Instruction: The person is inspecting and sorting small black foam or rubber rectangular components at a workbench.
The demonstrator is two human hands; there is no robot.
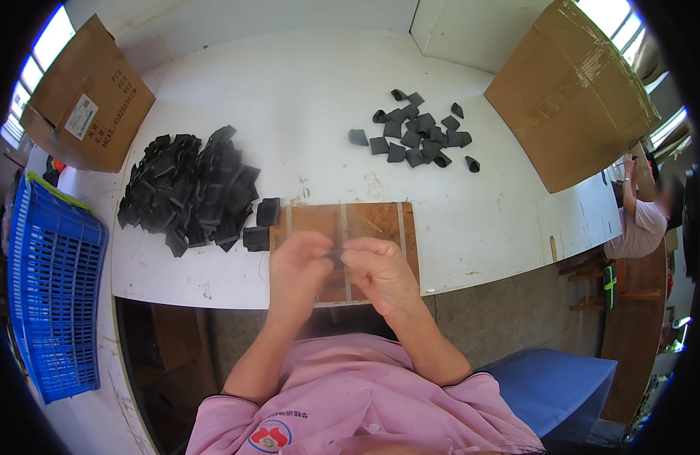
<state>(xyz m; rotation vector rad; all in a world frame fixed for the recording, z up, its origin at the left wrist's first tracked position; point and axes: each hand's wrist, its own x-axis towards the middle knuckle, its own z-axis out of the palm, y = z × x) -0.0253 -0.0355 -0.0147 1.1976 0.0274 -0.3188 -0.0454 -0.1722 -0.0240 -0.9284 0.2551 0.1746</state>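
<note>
The person's two hands met above a brown board, with a small dark piece (335,258) between them. The left hand (295,267) was blurred by motion, its thumb and index finger drawn together on the left side of the piece. The right hand (384,278) pinched the opposite side between thumb and index finger, its other fingers curled toward the palm. The piece was mostly covered by the fingertips, so its exact form could not be told.

The brown board (380,220), crossed by pale lengthwise strips, lay at the near edge of the white worktop (312,152). Just beside its left edge lay two flat dark pieces (268,211), one behind the other; farther left rose a large, dense heap of similar dark pieces (179,189). Beyond the board and to the right, a looser group of short, curled dark pieces (412,136) was scattered, a few lying apart from the rest.

A cardboard box (92,98) stood at the far left of the worktop and a second carton (570,98) at the far right. A blue plastic basket (58,296) occupied the left margin. At the right margin, well apart, a co-worker (638,227) sat in a pale pink top.
</note>
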